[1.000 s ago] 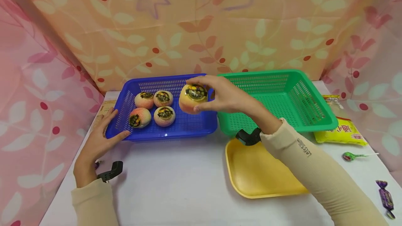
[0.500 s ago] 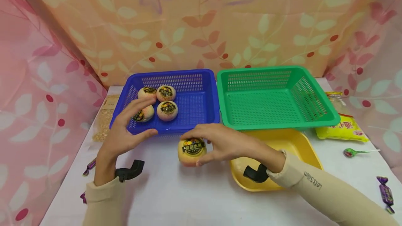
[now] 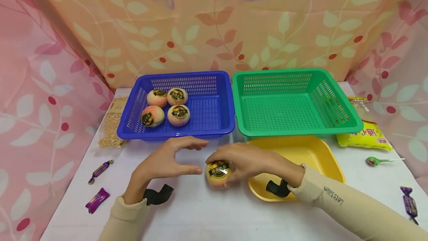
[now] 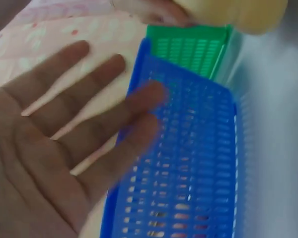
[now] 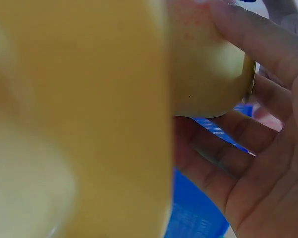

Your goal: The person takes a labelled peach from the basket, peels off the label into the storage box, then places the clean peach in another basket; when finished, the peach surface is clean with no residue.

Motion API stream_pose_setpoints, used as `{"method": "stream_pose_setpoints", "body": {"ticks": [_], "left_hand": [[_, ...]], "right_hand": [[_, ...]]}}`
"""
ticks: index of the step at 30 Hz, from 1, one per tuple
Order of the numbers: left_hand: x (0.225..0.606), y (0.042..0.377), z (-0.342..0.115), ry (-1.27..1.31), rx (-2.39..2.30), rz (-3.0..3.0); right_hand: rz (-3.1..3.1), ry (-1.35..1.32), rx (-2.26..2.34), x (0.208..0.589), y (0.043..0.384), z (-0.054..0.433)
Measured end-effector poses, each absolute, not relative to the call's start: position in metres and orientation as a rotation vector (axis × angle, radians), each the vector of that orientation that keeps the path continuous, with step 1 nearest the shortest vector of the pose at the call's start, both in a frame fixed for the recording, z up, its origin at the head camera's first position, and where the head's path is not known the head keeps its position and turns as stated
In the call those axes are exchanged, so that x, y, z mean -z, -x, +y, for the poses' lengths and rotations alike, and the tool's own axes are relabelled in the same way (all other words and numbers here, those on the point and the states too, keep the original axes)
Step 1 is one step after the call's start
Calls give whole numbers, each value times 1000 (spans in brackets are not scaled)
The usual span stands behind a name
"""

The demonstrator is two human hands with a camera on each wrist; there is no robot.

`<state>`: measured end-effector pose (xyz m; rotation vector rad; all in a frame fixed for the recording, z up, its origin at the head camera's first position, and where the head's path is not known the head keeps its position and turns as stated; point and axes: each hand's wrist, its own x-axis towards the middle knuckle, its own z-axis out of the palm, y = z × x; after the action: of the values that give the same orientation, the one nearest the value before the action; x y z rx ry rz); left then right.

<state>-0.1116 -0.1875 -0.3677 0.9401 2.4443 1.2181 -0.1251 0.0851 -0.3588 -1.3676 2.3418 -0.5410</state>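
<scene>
A yellow-pink peach (image 3: 218, 174) with a black and gold label is in my right hand (image 3: 247, 161), just in front of the baskets over the white table. Thumb and fingers curve round its right side; the right wrist view also shows the peach (image 5: 208, 64) in that grip. My left hand (image 3: 164, 161) is spread to the left of the peach, fingertips close to it but apart. In the left wrist view the left hand's fingers (image 4: 79, 109) look straight and hold nothing. Several similar peaches (image 3: 178, 115) sit at the left in the blue basket (image 3: 214, 114).
Right of the blue basket stands a green basket (image 3: 281, 114). A yellow tray (image 3: 304, 151) lies before it, partly under my right forearm. Wrapped candies (image 3: 97, 200), a bag of grains (image 3: 113, 129), a yellow packet (image 3: 367, 137) and a lollipop (image 3: 372, 161) lie around the sides.
My right hand has carried the peach from above the blue basket toward the table's front, then slightly right. My left hand has left the basket's left rim and moved right, near the peach.
</scene>
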Motion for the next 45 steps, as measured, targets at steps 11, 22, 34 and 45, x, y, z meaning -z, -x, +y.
{"method": "stream_pose_setpoints", "body": {"ticks": [11,22,34,45], "left_hand": [[401,126,-169,-893,-983,2300],[428,137,-154,-881,-1003,2361],[440,144,-144,-920,-1059,2326],[439,143,-144,-898,-1086,2290]], "right_hand": [[2397,1328,579,369,130,91],[2619,1320,547,374,125,93],[2565,1258,707,366,128,104],[2602,1231,826,368,131,93]]}}
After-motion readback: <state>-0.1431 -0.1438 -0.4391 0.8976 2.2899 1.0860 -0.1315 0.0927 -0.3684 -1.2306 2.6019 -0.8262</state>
